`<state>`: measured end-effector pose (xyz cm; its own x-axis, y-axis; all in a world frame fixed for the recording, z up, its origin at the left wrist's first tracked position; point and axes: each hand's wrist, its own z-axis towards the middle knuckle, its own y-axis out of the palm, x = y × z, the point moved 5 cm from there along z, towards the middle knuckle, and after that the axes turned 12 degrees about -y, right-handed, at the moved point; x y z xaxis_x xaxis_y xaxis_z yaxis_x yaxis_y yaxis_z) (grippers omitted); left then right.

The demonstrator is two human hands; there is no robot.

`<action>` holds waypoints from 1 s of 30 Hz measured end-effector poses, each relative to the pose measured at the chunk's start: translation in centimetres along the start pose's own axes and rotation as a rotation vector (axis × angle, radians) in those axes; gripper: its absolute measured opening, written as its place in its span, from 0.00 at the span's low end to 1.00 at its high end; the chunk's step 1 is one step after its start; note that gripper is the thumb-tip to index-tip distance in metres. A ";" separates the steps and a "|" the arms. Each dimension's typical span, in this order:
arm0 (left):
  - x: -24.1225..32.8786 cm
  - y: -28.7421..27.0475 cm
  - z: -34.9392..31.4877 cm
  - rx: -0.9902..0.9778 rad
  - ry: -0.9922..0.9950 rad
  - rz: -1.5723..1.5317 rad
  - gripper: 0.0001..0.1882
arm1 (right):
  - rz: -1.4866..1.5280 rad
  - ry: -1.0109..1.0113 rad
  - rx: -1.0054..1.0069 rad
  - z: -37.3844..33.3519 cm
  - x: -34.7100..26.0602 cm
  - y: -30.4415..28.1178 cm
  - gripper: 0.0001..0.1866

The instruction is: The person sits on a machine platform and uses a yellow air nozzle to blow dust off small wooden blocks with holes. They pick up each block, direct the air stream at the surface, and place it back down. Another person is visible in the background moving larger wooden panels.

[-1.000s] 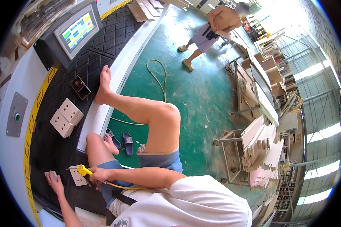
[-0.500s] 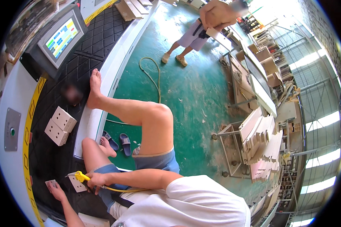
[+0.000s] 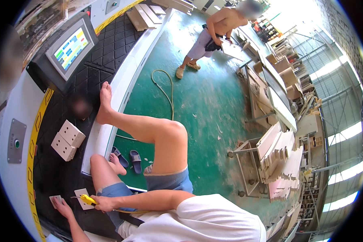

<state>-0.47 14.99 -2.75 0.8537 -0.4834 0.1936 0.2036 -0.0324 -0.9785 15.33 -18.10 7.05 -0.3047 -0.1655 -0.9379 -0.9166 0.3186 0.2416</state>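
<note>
A yellow air blow gun (image 3: 88, 199) with a thin metal nozzle is in my right hand (image 3: 105, 203), fingers wrapped round it. Its yellow hose runs back along my forearm. Under the nozzle lies a white drilled panel (image 3: 81, 194), beside my thigh on the black mat. My left hand (image 3: 63, 208) grips a small pale board piece (image 3: 55, 200) by its edge; the fingers partly cover it. Farther up the mat sits a group of white drilled blocks (image 3: 68, 140), set close together.
A control screen (image 3: 70, 47) stands on the machine at left, near a yellow-marked strip (image 3: 31, 161). Another person (image 3: 222, 26) holds a white board (image 3: 231, 49) across the green floor. Slippers (image 3: 135, 161) and a hose (image 3: 171, 92) lie there. A cart (image 3: 246, 161) carries stacked boards.
The blow gun has turned, so its nozzle now points left over the drilled panel. My left hand stays on the small board piece. The other person has turned and shifted the board.
</note>
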 end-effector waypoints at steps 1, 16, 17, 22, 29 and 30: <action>0.1 0.2 0.0 -0.015 -0.001 0.002 0.30 | -0.004 0.033 -0.059 0.2 0.8 0.0 0.30; -0.2 -1.4 -6.1 0.154 -0.187 0.175 0.24 | 0.570 0.169 -0.016 -0.7 0.5 -1.8 0.32; 0.1 -1.3 -7.0 0.193 -0.159 0.208 0.23 | 0.571 0.163 -0.024 -0.7 0.3 -1.7 0.32; 1.2 -0.7 -8.4 0.266 -0.184 0.115 0.24 | 0.593 0.169 -0.045 -1.0 -0.8 -1.9 0.31; 2.5 -1.0 -8.7 0.326 -0.197 0.100 0.25 | 0.594 0.161 -0.011 -1.0 -1.0 -1.9 0.28; 2.7 -1.2 -8.8 0.341 -0.191 0.101 0.24 | 0.590 0.160 -0.014 -1.0 -1.3 -1.8 0.28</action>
<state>-2.66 6.05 -1.71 0.9447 -0.2971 0.1385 0.2337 0.3143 -0.9201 17.16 -19.38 8.05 -0.7960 -0.1037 -0.5963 -0.5845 0.3875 0.7129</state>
